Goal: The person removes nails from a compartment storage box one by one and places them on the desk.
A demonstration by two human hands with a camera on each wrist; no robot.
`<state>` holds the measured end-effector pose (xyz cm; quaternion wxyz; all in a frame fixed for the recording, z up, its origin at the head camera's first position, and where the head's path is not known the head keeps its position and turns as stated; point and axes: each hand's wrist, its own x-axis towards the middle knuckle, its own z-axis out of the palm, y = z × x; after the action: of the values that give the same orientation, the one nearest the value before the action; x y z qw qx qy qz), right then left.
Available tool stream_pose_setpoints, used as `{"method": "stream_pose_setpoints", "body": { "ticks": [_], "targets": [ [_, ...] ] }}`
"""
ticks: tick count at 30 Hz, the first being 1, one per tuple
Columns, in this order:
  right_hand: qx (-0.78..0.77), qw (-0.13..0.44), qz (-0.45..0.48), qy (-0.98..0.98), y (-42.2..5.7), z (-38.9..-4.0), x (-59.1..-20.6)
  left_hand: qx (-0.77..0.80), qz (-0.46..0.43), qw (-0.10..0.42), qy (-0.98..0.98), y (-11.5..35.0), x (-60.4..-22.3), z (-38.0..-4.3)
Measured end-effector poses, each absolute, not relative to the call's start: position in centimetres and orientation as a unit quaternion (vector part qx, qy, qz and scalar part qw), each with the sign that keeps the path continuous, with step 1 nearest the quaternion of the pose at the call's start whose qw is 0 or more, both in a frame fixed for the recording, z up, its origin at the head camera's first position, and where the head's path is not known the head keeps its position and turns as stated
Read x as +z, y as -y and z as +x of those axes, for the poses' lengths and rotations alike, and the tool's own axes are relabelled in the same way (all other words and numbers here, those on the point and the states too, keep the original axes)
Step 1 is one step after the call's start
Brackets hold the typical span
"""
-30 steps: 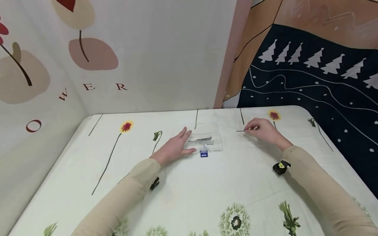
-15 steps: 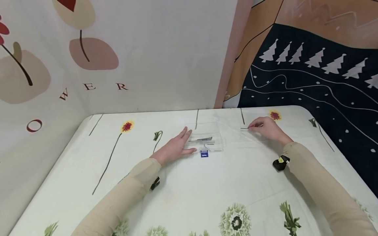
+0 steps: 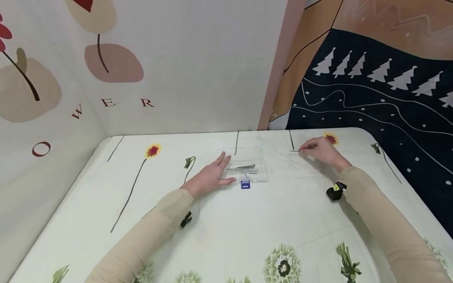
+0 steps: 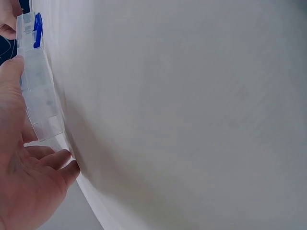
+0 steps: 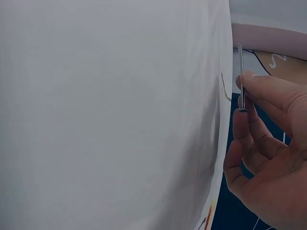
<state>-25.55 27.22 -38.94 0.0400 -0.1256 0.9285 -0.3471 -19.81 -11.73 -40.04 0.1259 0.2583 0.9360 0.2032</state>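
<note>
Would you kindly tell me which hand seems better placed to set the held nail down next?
Probably the right hand: it pinches the nail by thumb and fingers. The left hand is at the clear box, well apart from the nail.

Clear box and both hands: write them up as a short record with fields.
Container: clear plastic box on the table
Contents: several thin metal pieces
Clip: blue clip, on the side nearest the person
Left hand: the left hand is at the box's left end, thumb and fingers spread
Right hand: the right hand pinches one nail, right of the box
Lid: open or closed, hard to tell
</note>
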Motion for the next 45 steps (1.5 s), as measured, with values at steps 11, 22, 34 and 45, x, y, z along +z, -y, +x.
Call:
{"method": "stream_pose_setpoints", "body": {
  "ticks": [11,22,34,45],
  "targets": [
    [-0.356,0.053,-0.093,-0.928,-27.1,-25.9,-38.9,0.192,0.255,0.124,-0.940,11.7,-40.1,-19.8],
    [-0.403,0.070,-0.048,-0.911,-27.4,-25.6,-38.4,0.187,0.256,0.123,-0.941,11.8,-40.2,-19.8],
    [-0.438,0.072,-0.049,-0.895,-26.7,-25.1,-38.2,0.189,0.254,0.124,-0.940,11.8,-40.0,-19.7],
    [-0.426,0.033,-0.085,-0.900,-25.2,-24.6,-38.0,0.188,0.258,0.119,-0.940,11.8,-40.1,-19.7]
  ]
}}
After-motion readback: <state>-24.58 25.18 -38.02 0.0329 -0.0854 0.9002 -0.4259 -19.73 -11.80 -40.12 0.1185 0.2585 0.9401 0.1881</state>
